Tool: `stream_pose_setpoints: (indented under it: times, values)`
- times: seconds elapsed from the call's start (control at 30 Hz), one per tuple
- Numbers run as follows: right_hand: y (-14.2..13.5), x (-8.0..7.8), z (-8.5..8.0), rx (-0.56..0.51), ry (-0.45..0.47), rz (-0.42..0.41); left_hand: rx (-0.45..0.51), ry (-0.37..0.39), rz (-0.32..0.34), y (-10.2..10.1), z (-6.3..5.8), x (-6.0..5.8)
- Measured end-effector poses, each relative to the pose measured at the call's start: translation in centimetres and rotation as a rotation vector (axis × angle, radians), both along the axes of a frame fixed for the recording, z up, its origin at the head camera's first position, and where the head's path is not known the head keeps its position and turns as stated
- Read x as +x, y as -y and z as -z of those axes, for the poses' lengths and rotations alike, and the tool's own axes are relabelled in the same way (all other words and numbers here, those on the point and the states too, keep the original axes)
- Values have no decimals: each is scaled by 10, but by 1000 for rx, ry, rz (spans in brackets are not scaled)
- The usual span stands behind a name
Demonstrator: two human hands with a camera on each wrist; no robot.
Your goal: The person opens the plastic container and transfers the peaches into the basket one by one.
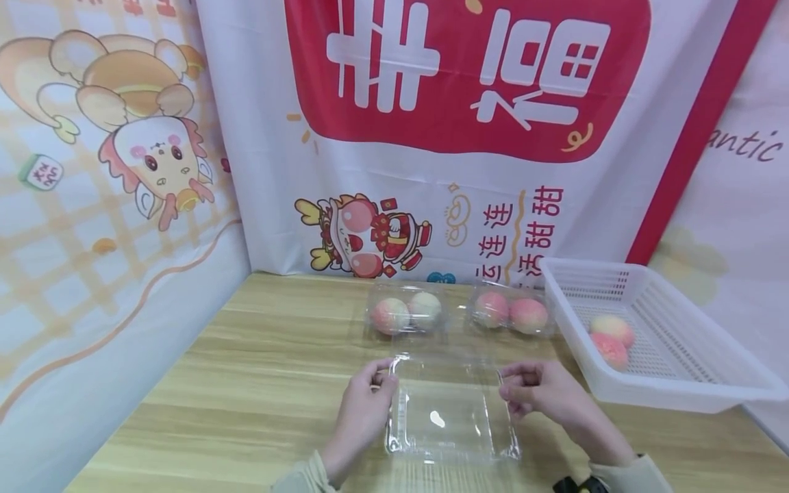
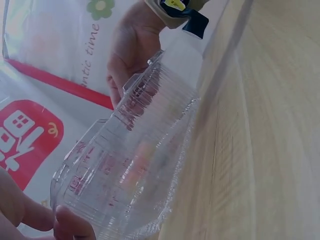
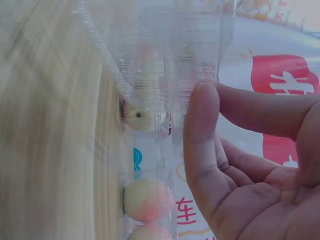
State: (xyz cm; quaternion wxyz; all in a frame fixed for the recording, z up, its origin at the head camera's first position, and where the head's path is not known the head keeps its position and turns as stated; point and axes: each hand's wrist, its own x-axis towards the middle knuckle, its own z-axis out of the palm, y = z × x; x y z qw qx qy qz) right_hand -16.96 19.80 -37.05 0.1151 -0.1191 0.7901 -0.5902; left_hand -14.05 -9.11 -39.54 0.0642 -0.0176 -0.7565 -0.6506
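A clear plastic clamshell box [image 1: 446, 411] is in front of me, with no fruit inside it. My left hand [image 1: 365, 405] pinches its left edge between thumb and fingers. On the opposite side my right hand [image 1: 545, 394] pinches the right edge. The left wrist view shows the ribbed wall of the box [image 2: 130, 165] tilted close over the wooden table, with the left thumb [image 2: 72, 225] at its near rim. In the right wrist view the right thumb [image 3: 202, 120] presses against the rim.
Behind the held box, one clear box [image 1: 407, 291] contains two peaches [image 1: 390, 315], and another [image 1: 511, 293] contains two more peaches [image 1: 528, 315]. At the right stands a white plastic basket [image 1: 678, 400] with peaches [image 1: 610, 350] inside. Printed cloth [image 1: 259, 171] hangs behind the wooden table [image 1: 203, 390].
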Motion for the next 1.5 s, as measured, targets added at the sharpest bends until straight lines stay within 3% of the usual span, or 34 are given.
stream_pose_setpoints:
  times: [0.23,0.43,0.57,0.8,1.03,1.13,1.3,1.5]
  values:
    - [12,-9,-11,15,-52,49,-75,-39,15,12,-14,-11]
    - [29,-23,-23,-25,-77,117,-141,-94,-2,28,-33,-24]
    - [45,-36,-26,-87,-57,121,-150,-57,-13,44,-41,-34]
    - [80,-58,-25,-173,1,66,-200,-16,-79,77,-46,-49]
    - [110,-71,-27,-156,140,-111,-205,6,-123,113,-50,-58]
    - [125,-72,-27,-153,168,-150,-234,3,-139,128,-51,-62]
    - [153,-78,-27,-181,205,-143,-303,-9,-184,152,-52,-72]
    - [193,-88,-21,-250,234,-70,-381,-36,-227,185,-47,-82]
